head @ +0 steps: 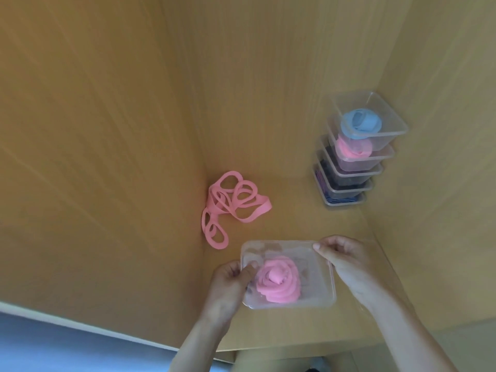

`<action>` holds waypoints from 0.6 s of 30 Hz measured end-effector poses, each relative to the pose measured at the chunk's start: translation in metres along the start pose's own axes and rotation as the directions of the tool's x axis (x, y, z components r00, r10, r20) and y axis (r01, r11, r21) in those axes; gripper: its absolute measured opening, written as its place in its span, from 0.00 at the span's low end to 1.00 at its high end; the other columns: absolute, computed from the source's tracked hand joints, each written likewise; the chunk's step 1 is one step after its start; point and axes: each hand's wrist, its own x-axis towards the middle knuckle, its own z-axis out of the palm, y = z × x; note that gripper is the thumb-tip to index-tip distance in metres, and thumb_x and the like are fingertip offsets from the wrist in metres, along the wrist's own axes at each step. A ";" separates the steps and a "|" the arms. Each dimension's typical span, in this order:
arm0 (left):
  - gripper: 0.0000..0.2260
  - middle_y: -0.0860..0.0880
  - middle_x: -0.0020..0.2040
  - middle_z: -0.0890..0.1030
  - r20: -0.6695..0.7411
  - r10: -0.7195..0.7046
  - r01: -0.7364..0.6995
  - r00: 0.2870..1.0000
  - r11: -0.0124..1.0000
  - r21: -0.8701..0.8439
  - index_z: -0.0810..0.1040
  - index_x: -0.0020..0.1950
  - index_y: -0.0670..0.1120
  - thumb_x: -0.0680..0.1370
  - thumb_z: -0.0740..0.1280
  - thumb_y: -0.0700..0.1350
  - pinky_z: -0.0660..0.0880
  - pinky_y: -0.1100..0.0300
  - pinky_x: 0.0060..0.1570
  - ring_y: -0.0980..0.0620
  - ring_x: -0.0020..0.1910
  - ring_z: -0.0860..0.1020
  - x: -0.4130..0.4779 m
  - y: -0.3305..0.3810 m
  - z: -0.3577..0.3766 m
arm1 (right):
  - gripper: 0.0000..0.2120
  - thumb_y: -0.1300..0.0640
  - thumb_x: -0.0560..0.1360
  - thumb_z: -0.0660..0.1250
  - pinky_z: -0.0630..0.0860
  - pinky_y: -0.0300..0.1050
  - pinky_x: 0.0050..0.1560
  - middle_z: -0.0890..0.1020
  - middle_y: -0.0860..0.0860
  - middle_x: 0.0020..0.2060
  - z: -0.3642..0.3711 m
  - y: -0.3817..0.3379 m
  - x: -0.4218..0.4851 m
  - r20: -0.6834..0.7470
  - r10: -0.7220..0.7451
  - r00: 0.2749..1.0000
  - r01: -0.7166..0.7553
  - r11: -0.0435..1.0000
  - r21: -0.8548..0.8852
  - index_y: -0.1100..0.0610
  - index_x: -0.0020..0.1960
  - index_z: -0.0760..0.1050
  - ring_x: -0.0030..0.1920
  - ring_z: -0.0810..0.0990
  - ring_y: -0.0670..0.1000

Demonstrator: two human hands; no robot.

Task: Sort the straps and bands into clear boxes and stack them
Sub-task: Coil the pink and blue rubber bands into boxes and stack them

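Left hand (232, 277) and right hand (342, 257) both grip a clear box (319, 296) at its left and right edges, near worktop (281, 200) front; coiled pink band (277, 281) inside. Loose pink strap (230, 208) lies against left wall; stack of boxes (357, 167) in far right corner.

surface: wood counter (281, 167) w/ side walls | loose pink band (230, 205) lay tangled at left wall, touching it | stack of clear boxes (354, 157) stood in far-right corner | near-front clear box (316, 294) w/ coiled pink band; resting or lifted: can't tell
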 end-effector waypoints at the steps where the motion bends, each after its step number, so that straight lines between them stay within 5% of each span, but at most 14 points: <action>1: 0.14 0.46 0.32 0.77 -0.003 0.006 -0.006 1.000 0.998 0.057 0.78 0.36 0.39 0.80 0.70 0.43 0.67 0.59 0.37 0.51 0.32 0.71 0.000 -0.002 0.000 | 0.06 0.59 0.75 0.74 0.72 0.33 0.35 0.80 0.46 0.30 0.005 0.004 0.003 -0.034 0.000 0.999 0.001 1.000 0.013 0.59 0.42 0.82 0.29 0.74 0.40; 6: 0.20 0.57 0.27 0.65 -0.041 0.110 -0.086 0.993 0.919 0.384 0.65 0.32 0.48 0.80 0.68 0.51 0.60 0.64 0.28 0.56 0.29 0.62 0.000 -0.012 0.002 | 0.07 0.58 0.76 0.73 0.70 0.31 0.34 0.76 0.49 0.32 0.018 0.027 0.019 -0.149 -0.106 0.983 0.085 0.987 -0.138 0.58 0.41 0.80 0.30 0.71 0.41; 10: 0.23 0.54 0.25 0.67 -0.086 0.178 -0.093 0.980 0.798 0.595 0.64 0.32 0.47 0.82 0.60 0.58 0.61 0.59 0.28 0.53 0.28 0.63 0.004 -0.019 -0.001 | 0.08 0.57 0.77 0.73 0.69 0.32 0.33 0.73 0.48 0.31 0.025 0.045 0.023 -0.183 -0.164 0.969 0.123 0.968 -0.217 0.55 0.40 0.78 0.30 0.69 0.43; 18: 0.18 0.53 0.27 0.70 -0.161 0.141 -0.009 0.977 0.779 0.627 0.65 0.34 0.48 0.81 0.61 0.54 0.64 0.54 0.33 0.52 0.29 0.68 0.013 -0.029 0.000 | 0.05 0.56 0.77 0.71 0.69 0.35 0.39 0.75 0.47 0.40 0.036 0.059 0.024 -0.204 -0.290 0.935 0.189 0.895 -0.404 0.50 0.47 0.74 0.40 0.76 0.45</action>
